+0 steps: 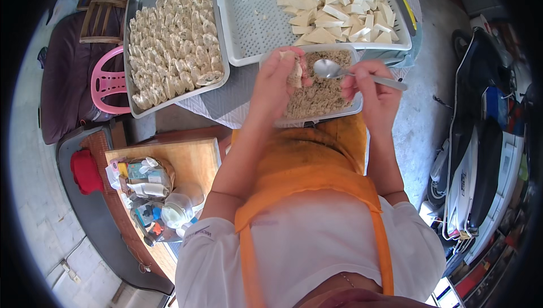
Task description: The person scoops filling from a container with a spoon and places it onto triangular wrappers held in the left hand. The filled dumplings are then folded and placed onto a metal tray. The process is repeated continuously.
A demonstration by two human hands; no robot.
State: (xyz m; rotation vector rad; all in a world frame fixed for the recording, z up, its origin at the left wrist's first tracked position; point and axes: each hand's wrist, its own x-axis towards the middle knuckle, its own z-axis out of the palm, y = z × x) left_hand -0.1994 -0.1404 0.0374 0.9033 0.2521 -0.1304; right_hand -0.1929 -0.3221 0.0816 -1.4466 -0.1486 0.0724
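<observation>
My left hand (275,81) holds a pale tofu-like piece (295,75) upright between thumb and fingers, over the left side of a plastic tub. My right hand (373,92) grips a metal spoon (328,69) by its handle, the bowl pointing left towards that piece. The spoon's bowl looks bare. Beneath both hands, crumbly brown minced filling (320,98) fills much of the translucent tub (358,103). Just beyond the tub, a white perforated tray (258,19) bears a heap of pale triangular tofu-like pieces (335,9).
To the left, a metal tray (178,95) holds tight rows of stuffed pieces (174,41). Beside it stand a pink plastic chair (99,81) and wooden stools (102,17). A wooden table (197,151) carries a basket and jars. A scooter (466,172) is parked at right.
</observation>
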